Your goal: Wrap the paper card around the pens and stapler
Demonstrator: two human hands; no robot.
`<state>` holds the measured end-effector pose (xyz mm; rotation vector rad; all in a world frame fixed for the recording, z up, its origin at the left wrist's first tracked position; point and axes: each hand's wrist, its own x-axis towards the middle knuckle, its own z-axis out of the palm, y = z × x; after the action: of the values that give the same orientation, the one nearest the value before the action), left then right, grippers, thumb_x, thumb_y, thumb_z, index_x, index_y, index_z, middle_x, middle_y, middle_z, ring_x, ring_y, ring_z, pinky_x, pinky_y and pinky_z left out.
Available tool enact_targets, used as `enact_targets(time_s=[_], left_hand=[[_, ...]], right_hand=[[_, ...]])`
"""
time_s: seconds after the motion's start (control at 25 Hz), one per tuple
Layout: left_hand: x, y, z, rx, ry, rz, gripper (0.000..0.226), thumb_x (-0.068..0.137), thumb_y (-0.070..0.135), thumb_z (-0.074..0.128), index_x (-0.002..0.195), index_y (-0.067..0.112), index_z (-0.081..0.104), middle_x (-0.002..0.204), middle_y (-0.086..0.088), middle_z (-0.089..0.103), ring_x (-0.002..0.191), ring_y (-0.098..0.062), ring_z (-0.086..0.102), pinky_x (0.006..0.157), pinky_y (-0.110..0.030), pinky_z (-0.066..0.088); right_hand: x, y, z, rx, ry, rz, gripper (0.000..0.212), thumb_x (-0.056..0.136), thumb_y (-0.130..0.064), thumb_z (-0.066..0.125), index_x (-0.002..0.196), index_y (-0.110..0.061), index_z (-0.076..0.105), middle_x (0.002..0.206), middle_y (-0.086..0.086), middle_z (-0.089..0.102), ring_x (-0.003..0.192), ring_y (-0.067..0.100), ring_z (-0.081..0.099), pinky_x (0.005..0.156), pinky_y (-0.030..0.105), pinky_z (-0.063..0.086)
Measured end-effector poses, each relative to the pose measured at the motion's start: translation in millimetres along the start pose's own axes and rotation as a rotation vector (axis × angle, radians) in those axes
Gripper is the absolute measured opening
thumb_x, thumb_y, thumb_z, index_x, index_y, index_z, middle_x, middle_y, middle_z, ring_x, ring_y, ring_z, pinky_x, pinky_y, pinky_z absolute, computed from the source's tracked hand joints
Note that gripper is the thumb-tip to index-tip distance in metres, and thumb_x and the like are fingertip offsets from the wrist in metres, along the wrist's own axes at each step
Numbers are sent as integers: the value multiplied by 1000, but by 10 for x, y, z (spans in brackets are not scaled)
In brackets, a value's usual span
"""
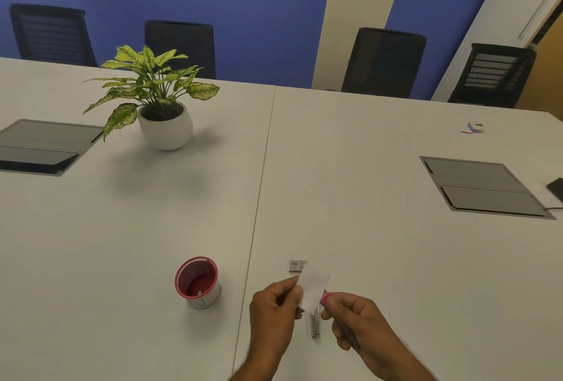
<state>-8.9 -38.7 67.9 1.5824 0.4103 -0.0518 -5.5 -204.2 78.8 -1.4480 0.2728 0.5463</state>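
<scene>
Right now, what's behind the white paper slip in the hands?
Behind the paper slip lies a small barcoded box on the table; its near corner is covered by the slip, so what it holds cannot be told.

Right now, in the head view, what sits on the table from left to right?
Left cable hatch → potted plant → red-rimmed cup → left hand → paper slip → right hand → right cable hatch.
</scene>
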Motion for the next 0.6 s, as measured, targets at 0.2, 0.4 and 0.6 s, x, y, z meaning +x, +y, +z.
enact_targets(time_s=[0.2,0.4,0.6], left_hand=[[21,-24,1,163,15,86,24,91,16,64,112,22,74,95,8,74,79,-17,70,61,-19,58],[45,-17,4,285,25,198,25,90,18,66,114,22,73,90,14,69,83,-8,66,73,-26,61],[47,-9,66,322,-30,227,25,91,19,65,115,21,73,91,18,67,83,-4,65,71,-5,52]], right_hand=[[24,22,9,-56,-7,8,47,68,-40,76,93,0,74,81,14,65,51,17,44,47,27,32],[38,36,7,-30,-44,19,47,73,-39,74,90,4,71,75,14,62,50,17,44,47,26,33],[77,25,37,-7,-44,5,41,75,-38,73,88,1,74,61,9,57,50,17,44,49,29,34]])
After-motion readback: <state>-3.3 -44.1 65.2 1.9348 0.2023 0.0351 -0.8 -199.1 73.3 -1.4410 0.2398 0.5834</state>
